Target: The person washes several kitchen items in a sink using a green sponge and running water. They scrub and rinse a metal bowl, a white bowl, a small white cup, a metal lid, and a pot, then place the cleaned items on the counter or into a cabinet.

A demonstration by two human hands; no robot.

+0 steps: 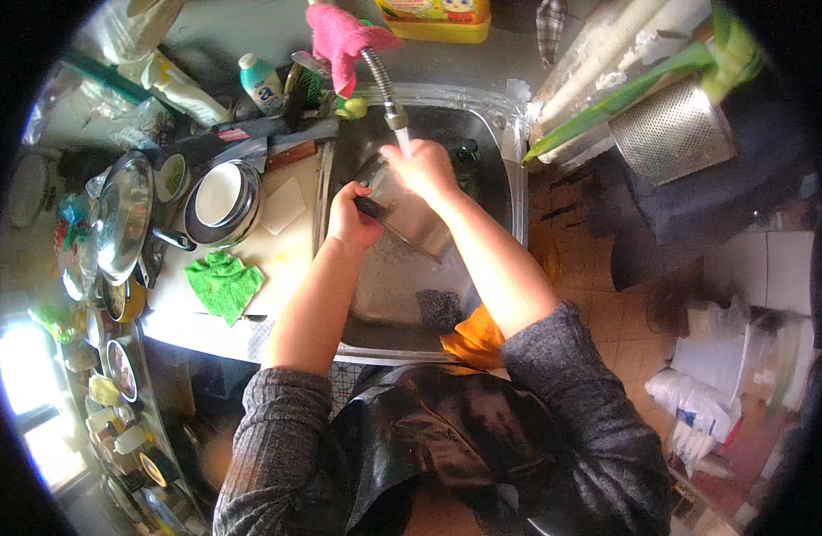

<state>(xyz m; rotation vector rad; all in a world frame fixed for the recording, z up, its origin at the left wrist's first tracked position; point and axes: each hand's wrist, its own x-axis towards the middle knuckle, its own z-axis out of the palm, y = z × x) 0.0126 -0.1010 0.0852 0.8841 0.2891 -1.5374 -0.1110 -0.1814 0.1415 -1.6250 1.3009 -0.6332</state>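
My left hand [354, 218] grips the black handle [370, 207] of what looks like a broad-bladed kitchen knife, low over the sink [384, 288]. Its wide metal blade [424, 234] slants down to the right, partly hidden by my right forearm. Water runs from the flexible metal faucet spout [382, 80] onto my right hand [421, 167], which is over the upper part of the blade. The right fingers are blurred, and whether they hold anything is not clear. A pink cloth [337, 43] is wrapped about the faucet above.
Left of the sink, the counter holds a green cloth [224, 287], stacked bowls [220, 194], a glass lid [124, 218] and a wooden-handled knife [291, 156]. An orange cloth [476, 338] hangs over the sink's near right edge. A dark scouring pad [439, 308] lies in the sink.
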